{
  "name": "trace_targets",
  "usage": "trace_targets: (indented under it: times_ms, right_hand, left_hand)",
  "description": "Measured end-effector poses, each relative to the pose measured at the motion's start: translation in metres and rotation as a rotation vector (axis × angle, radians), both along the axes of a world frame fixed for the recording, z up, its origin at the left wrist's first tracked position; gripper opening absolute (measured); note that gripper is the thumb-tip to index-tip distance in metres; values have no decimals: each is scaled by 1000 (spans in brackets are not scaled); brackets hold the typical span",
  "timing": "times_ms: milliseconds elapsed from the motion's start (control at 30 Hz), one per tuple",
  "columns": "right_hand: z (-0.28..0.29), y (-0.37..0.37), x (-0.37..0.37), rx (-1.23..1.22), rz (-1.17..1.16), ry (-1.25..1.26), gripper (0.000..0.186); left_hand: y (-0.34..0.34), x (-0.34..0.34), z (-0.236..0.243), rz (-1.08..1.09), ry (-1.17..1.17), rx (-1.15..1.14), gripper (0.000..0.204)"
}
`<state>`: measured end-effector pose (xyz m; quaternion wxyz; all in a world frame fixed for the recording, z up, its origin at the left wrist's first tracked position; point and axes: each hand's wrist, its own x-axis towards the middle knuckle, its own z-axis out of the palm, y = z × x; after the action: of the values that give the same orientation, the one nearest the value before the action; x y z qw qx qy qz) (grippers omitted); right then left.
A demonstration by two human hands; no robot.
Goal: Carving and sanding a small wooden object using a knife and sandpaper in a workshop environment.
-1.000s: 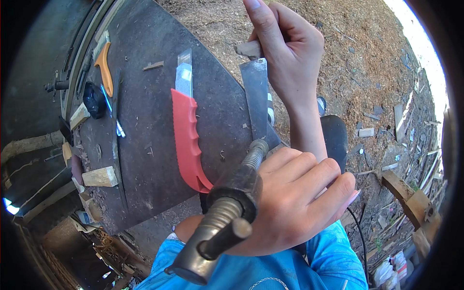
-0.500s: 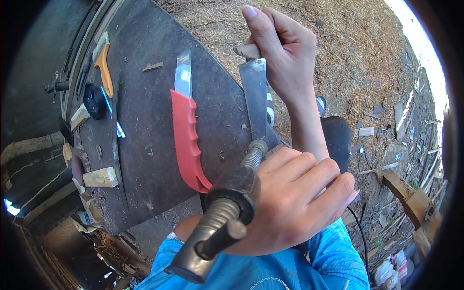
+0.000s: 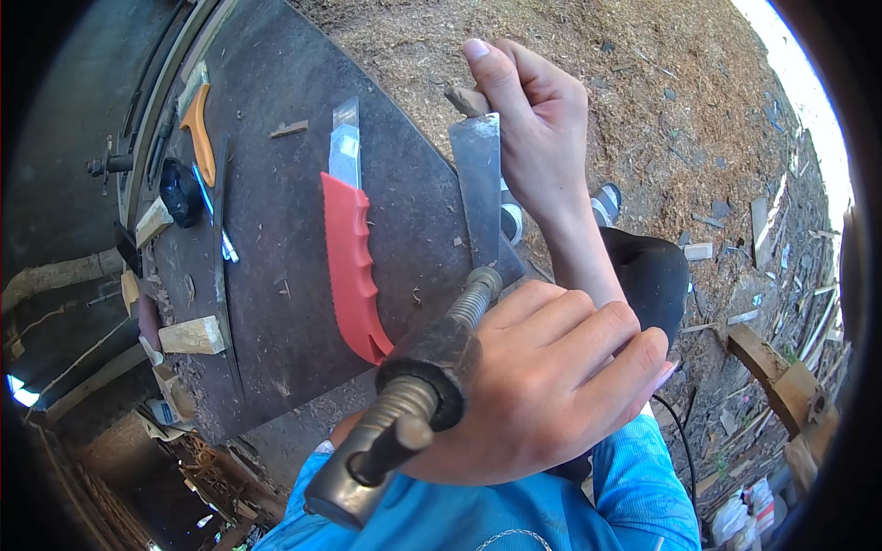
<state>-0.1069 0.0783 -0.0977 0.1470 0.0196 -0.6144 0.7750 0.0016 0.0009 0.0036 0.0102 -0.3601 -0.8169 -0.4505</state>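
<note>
Right grip [image 3: 542, 119] clenching grey-brown piece [image 3: 467, 102] near end of flat metal strip [image 3: 480, 188]; left grip [image 3: 537, 390] curling beside screw clamp [image 3: 430, 356], hold being indiscernible.

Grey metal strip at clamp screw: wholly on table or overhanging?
Overhanging. The metal strip projects past the table's edge, its far end beside the right hand.

Daylight pours in from the upper right, where a white strip [image 3: 816, 101] is blown out completely. The shavings-strewn ground [image 3: 661, 138] is evenly bright, but over on the left everything sinks into murk; I can't fairly make out what's in there. Pale glare sits on the grey blade [image 3: 478, 184], softer highlights on the clamp screw [image 3: 397, 404]. The middle looks reasonably sharp; straight edges bow toward the black rim.
</note>
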Motion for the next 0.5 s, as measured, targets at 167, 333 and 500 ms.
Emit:
trace_targets:
  times_ms: [167, 333, 500]
  right_hand:
    - [11, -13, 10, -325, 240, -275, 38]
    - [15, 3, 14, -390, 483, -503, 34]
    - [-8, -8, 12, -57, 42, -222, 46]
  left_hand:
    - [-3, -1, 0, 63, 32, 12, 18]
    - [1, -3, 7, 25, 55, -15, 17]
    - [-3, -3, -5, 29, 36, 39, 16]
